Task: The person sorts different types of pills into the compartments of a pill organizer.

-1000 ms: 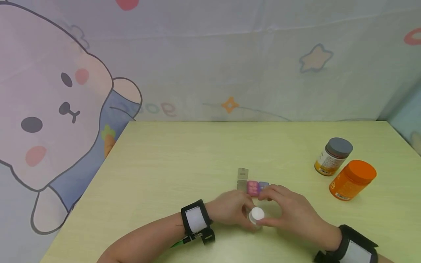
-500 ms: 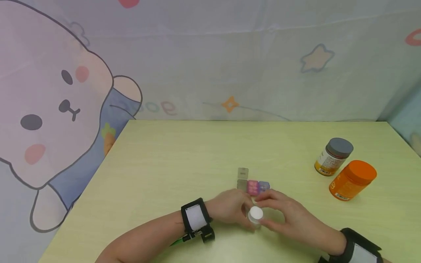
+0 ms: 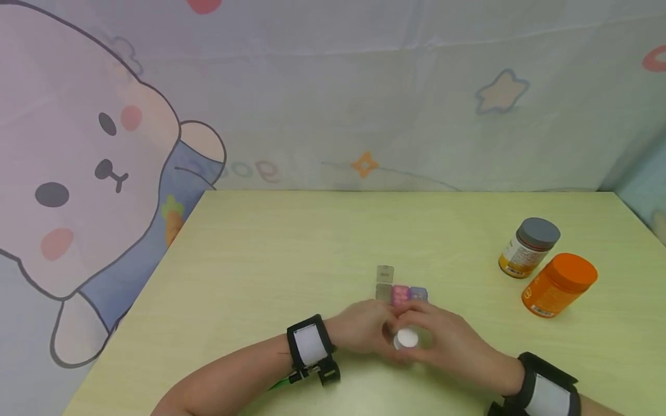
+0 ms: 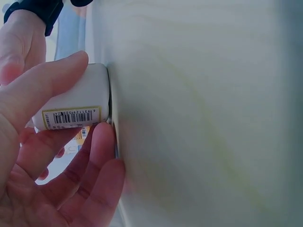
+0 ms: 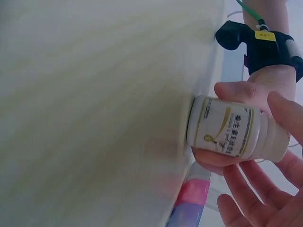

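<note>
A small white pill bottle [image 5: 222,127] with a printed label stands upright on the table. My left hand [image 3: 361,329] grips its body, thumb on one side and fingers on the other, as the left wrist view shows. Above it, my right hand [image 3: 452,341] has thumb and fingers around the white cap [image 3: 407,337], pinching it from both sides. Just beyond both hands lies a pill organizer with a pink compartment [image 3: 400,294], a blue one [image 3: 418,293] and a grey one whose lid [image 3: 385,274] is flipped back. The fingers partly hide its near side.
To the right stand a jar with a grey lid [image 3: 538,233] and an orange jar [image 3: 559,286], close together. A pale yellow table [image 3: 291,242] carries everything. Behind it hangs a printed cloth [image 3: 333,104] with a cartoon bear.
My right hand loosened its fingers half a second ago and drew slightly right; now it has come back in around the cap. The left hand has stayed on the bottle.
</note>
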